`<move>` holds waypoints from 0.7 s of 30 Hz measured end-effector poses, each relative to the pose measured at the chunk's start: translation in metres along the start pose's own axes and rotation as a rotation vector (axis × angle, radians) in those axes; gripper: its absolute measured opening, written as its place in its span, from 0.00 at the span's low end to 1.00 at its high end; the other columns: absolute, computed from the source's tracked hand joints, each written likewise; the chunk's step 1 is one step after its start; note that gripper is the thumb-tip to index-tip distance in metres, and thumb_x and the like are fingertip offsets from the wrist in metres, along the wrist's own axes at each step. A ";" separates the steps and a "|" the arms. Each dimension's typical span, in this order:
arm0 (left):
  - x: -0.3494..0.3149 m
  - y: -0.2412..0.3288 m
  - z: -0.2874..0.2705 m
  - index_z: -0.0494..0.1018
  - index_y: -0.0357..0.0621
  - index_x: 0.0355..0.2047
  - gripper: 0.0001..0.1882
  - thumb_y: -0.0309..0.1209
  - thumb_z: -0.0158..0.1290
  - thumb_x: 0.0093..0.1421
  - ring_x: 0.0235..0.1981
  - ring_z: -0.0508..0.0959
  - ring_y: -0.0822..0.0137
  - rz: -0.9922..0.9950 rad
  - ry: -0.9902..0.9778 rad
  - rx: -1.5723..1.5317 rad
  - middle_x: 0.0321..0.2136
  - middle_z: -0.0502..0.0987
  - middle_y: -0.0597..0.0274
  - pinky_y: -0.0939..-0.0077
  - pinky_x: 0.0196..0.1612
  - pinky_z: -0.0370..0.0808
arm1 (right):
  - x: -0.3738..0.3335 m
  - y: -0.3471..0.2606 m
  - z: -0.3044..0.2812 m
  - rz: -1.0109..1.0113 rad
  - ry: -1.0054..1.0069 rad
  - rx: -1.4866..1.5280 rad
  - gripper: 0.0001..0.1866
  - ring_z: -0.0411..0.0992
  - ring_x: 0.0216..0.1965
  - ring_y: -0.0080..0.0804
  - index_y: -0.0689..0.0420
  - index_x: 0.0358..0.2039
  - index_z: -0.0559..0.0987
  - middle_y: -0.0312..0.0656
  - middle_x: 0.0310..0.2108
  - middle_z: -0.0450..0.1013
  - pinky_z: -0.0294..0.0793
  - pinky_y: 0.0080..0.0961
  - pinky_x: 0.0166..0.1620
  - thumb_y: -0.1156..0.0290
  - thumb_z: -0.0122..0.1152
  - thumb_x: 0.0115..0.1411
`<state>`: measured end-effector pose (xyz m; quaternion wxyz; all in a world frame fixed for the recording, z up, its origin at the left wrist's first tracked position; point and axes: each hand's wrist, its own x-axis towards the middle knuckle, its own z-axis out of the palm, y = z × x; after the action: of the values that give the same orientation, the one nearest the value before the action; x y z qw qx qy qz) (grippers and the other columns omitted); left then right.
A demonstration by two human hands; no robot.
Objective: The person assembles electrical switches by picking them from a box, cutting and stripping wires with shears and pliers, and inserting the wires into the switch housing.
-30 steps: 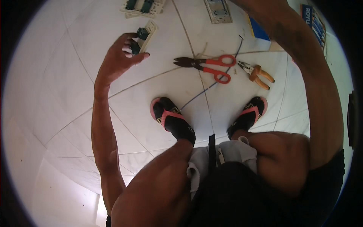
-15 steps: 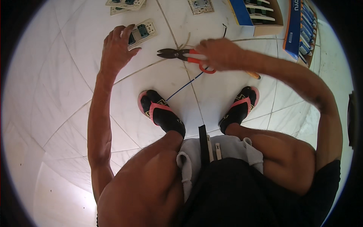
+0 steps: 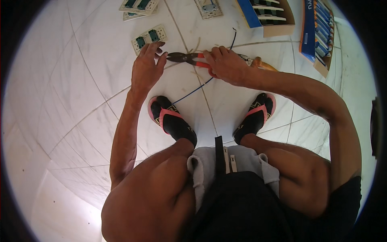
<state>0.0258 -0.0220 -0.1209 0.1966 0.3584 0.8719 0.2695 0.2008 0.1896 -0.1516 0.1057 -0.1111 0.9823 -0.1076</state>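
Note:
My right hand [image 3: 227, 64] is wrapped round the red handles of the tin snips [image 3: 184, 57], which lie low over the floor tiles with their dark jaws pointing left. My left hand [image 3: 149, 66] is beside the jaw tips, thumb and fingers apart, and seems to hold nothing. Just beyond those fingers lies a cream switch plate frame [image 3: 139, 40] with green inserts. A pair of pliers with orange handles [image 3: 266, 66] rests on the floor behind my right wrist, partly hidden by it. Between my feet and the snips runs a thin blue wire [image 3: 189, 95].
More plate frames [image 3: 141, 9] are stacked at the far left, and another frame [image 3: 209, 9] lies at the far middle. Two open boxes stand far right: a blue and brown box [image 3: 278, 30] and a blue box [image 3: 308, 40] of small packets. Short wire scraps [image 3: 197, 43] surround the snips.
My left hand has left the switch plate frame and come right and nearer, to the snips' jaw tips. The right hand keeps hold of the snips, and the pliers show more.

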 end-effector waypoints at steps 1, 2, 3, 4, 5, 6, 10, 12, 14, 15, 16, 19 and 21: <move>-0.001 0.000 0.000 0.74 0.42 0.48 0.15 0.29 0.57 0.60 0.35 0.81 0.61 0.002 0.007 -0.007 0.38 0.79 0.57 0.65 0.38 0.77 | 0.001 0.001 -0.002 0.006 0.014 0.004 0.25 0.73 0.41 0.46 0.68 0.50 0.69 0.54 0.41 0.70 0.77 0.38 0.46 0.64 0.62 0.57; 0.000 0.002 0.001 0.74 0.42 0.47 0.15 0.29 0.57 0.60 0.35 0.81 0.61 0.001 0.014 -0.019 0.38 0.79 0.57 0.65 0.38 0.77 | 0.002 0.002 -0.005 0.011 0.027 0.005 0.25 0.73 0.40 0.46 0.68 0.49 0.70 0.53 0.41 0.71 0.77 0.38 0.45 0.64 0.63 0.57; 0.000 0.003 0.003 0.74 0.41 0.47 0.15 0.29 0.57 0.60 0.35 0.81 0.61 0.002 0.021 -0.032 0.37 0.79 0.57 0.65 0.38 0.77 | 0.002 0.003 -0.008 0.042 -0.031 0.033 0.24 0.74 0.39 0.46 0.67 0.48 0.70 0.53 0.40 0.71 0.78 0.38 0.45 0.64 0.63 0.56; -0.001 0.004 0.002 0.74 0.41 0.47 0.14 0.29 0.57 0.60 0.34 0.81 0.61 -0.002 0.027 -0.041 0.36 0.79 0.57 0.65 0.38 0.77 | 0.005 0.000 -0.014 0.071 -0.087 0.065 0.24 0.74 0.38 0.46 0.67 0.47 0.71 0.53 0.40 0.71 0.78 0.38 0.45 0.64 0.63 0.56; 0.000 0.004 0.000 0.74 0.41 0.47 0.14 0.29 0.57 0.60 0.34 0.81 0.61 0.009 0.034 -0.042 0.36 0.79 0.57 0.66 0.37 0.77 | 0.006 -0.001 -0.021 0.100 -0.143 0.097 0.23 0.75 0.37 0.47 0.67 0.46 0.72 0.53 0.39 0.71 0.78 0.38 0.44 0.63 0.63 0.55; 0.001 0.003 -0.001 0.74 0.41 0.47 0.14 0.29 0.57 0.60 0.33 0.81 0.61 0.019 0.041 -0.043 0.36 0.79 0.57 0.66 0.37 0.77 | 0.005 0.000 -0.029 0.145 -0.207 0.190 0.23 0.75 0.36 0.48 0.67 0.44 0.73 0.53 0.38 0.72 0.78 0.38 0.44 0.63 0.63 0.55; -0.001 0.007 -0.004 0.75 0.41 0.46 0.13 0.28 0.57 0.60 0.32 0.81 0.62 -0.013 0.032 -0.080 0.36 0.80 0.57 0.68 0.36 0.77 | -0.021 -0.007 -0.049 0.197 -0.397 0.469 0.20 0.75 0.35 0.50 0.66 0.40 0.76 0.53 0.34 0.73 0.76 0.38 0.42 0.63 0.62 0.53; 0.002 0.011 0.000 0.75 0.41 0.45 0.12 0.28 0.57 0.61 0.31 0.81 0.63 -0.002 0.031 -0.117 0.36 0.80 0.57 0.68 0.36 0.77 | -0.039 -0.008 -0.054 0.221 -0.471 0.588 0.19 0.75 0.35 0.49 0.66 0.40 0.77 0.53 0.33 0.74 0.75 0.38 0.40 0.63 0.61 0.53; 0.003 0.014 0.003 0.76 0.41 0.44 0.12 0.28 0.57 0.61 0.31 0.81 0.63 0.008 0.014 -0.139 0.36 0.80 0.57 0.68 0.36 0.77 | -0.053 -0.012 -0.061 0.289 -0.572 0.754 0.19 0.75 0.35 0.48 0.66 0.40 0.77 0.53 0.32 0.75 0.73 0.38 0.39 0.64 0.60 0.52; 0.003 0.015 0.006 0.76 0.42 0.44 0.11 0.28 0.56 0.61 0.31 0.81 0.63 0.014 0.000 -0.144 0.36 0.80 0.57 0.69 0.36 0.77 | -0.059 -0.011 -0.062 0.290 -0.580 0.831 0.20 0.75 0.33 0.43 0.66 0.42 0.77 0.51 0.33 0.76 0.73 0.35 0.38 0.65 0.59 0.53; 0.004 0.017 0.008 0.76 0.42 0.44 0.11 0.28 0.56 0.61 0.31 0.81 0.62 0.021 -0.014 -0.150 0.36 0.80 0.57 0.69 0.36 0.77 | -0.065 -0.011 -0.062 0.300 -0.601 0.876 0.20 0.75 0.33 0.41 0.66 0.43 0.77 0.50 0.33 0.76 0.73 0.34 0.38 0.64 0.60 0.54; 0.009 0.014 0.024 0.77 0.42 0.43 0.11 0.30 0.57 0.61 0.32 0.82 0.60 0.075 -0.061 -0.113 0.36 0.80 0.57 0.68 0.37 0.78 | -0.074 -0.007 -0.064 0.329 -0.668 0.972 0.23 0.75 0.33 0.35 0.66 0.46 0.77 0.47 0.32 0.77 0.73 0.31 0.38 0.60 0.63 0.57; 0.013 0.014 0.033 0.77 0.43 0.42 0.11 0.32 0.58 0.60 0.33 0.81 0.58 0.098 -0.097 -0.082 0.36 0.79 0.57 0.67 0.37 0.78 | -0.070 -0.004 -0.071 0.332 -0.719 0.993 0.27 0.75 0.33 0.33 0.66 0.48 0.77 0.44 0.30 0.77 0.72 0.29 0.37 0.56 0.65 0.58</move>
<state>0.0418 0.0068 -0.1405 0.2395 0.4050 0.8310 0.2967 0.2516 0.2158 -0.0700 0.4832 0.0756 0.7225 -0.4886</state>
